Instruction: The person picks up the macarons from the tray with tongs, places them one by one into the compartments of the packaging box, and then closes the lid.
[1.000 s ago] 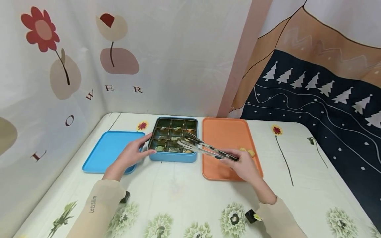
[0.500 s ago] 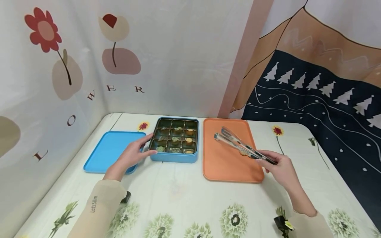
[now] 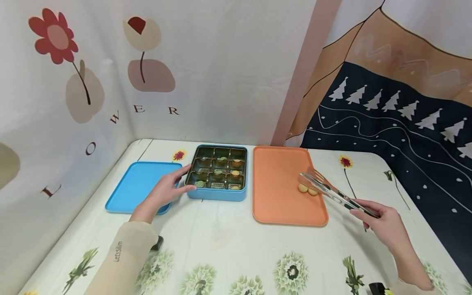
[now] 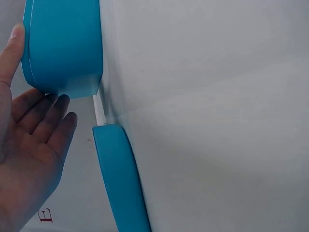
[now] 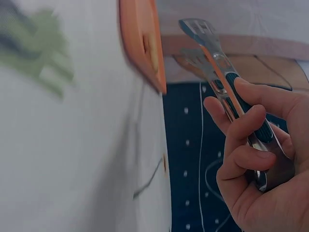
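My right hand (image 3: 387,225) grips metal tongs (image 3: 337,196) by their dark-padded handles. The tongs' tips hover over the right side of the orange tray (image 3: 276,200), just above two small round yellow biscuits (image 3: 312,191); nothing shows between the tips. In the right wrist view, the curled fingers hold the tongs (image 5: 224,77) with the arms apart. My left hand (image 3: 162,192) rests against the left front corner of a blue box (image 3: 217,195), thumb at the front rim and fingers along the side. In the left wrist view, those fingers (image 4: 53,113) lie fairly straight against the box (image 4: 67,48).
A dark divided insert (image 3: 217,166) fills the box; several compartments hold small round yellow or green pieces. A blue lid (image 3: 136,184) lies left of the box. White flower-patterned cloth (image 3: 221,237) covers the table, with printed curtains behind.
My right hand has carried the tongs from above the box rightward to the tray's right side, and the tips now sit over the biscuits. My left hand has stayed at the box.
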`<state>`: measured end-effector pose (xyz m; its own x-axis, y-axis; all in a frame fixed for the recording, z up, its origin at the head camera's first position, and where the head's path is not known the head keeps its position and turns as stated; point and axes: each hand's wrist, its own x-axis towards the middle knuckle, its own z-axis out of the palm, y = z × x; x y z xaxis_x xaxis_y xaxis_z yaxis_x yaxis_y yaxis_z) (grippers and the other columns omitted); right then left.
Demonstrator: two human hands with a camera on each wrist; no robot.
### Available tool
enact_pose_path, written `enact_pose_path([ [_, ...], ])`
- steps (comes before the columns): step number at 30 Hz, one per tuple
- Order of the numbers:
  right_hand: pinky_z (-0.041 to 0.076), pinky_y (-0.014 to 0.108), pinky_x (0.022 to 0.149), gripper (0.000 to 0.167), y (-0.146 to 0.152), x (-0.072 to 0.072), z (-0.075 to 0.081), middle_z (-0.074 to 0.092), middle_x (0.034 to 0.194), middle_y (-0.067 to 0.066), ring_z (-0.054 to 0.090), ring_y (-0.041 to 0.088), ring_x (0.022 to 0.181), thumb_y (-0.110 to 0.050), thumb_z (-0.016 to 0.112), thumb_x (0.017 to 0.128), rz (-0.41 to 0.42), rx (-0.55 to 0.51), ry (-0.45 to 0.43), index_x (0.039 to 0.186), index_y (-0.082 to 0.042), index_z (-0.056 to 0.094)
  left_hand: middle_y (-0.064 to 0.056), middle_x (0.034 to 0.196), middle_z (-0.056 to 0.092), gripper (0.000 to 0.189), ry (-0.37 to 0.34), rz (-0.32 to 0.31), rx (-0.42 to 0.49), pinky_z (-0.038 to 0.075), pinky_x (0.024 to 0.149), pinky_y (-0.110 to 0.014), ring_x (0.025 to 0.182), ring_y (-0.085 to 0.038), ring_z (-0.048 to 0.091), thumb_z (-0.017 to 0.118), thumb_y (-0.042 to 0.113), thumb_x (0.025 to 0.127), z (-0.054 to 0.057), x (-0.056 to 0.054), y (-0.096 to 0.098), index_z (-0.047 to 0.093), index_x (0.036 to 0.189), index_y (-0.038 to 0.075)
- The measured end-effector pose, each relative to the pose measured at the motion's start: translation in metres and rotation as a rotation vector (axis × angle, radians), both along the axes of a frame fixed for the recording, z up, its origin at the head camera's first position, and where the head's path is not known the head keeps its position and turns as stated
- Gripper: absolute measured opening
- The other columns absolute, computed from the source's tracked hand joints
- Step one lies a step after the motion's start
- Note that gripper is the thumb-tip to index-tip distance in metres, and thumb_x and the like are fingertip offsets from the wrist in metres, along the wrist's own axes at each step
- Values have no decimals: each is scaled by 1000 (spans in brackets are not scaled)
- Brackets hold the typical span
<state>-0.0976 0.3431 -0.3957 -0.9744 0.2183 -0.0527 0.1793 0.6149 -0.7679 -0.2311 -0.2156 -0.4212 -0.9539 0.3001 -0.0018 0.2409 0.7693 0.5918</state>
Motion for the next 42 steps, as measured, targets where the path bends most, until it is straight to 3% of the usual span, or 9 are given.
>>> enact_pose_path([
  [10,28,35,47,42,28,18,-9,55,59,-5,42,16,51,-44,71,91,-6,79,-98,129,-26,67,-24,160,32,86,4,-5,1,39,110,-64,141,-48,39,69,47,92,0,-1,1,27,159,15],
  [20,33,30,44,53,19,13,-9,54,58,-1,46,13,50,-36,70,94,45,222,-6,131,0,64,-24,160,31,86,0,6,6,38,111,-64,142,-47,38,70,46,91,-2,1,2,27,159,15],
  [34,31,31,43,52,12,13,-9,58,59,2,45,13,51,-40,69,94,7,208,29,127,0,67,-24,160,31,86,0,-1,6,38,110,-64,142,-47,38,69,46,91,-1,1,2,27,159,15],
  [42,30,32,44,47,0,2,-2,58,57,0,50,15,52,-35,72,92,1,151,103,122,1,70,-25,161,30,86,-11,11,8,36,111,-65,143,-48,35,69,47,91,0,1,1,27,160,16],
])
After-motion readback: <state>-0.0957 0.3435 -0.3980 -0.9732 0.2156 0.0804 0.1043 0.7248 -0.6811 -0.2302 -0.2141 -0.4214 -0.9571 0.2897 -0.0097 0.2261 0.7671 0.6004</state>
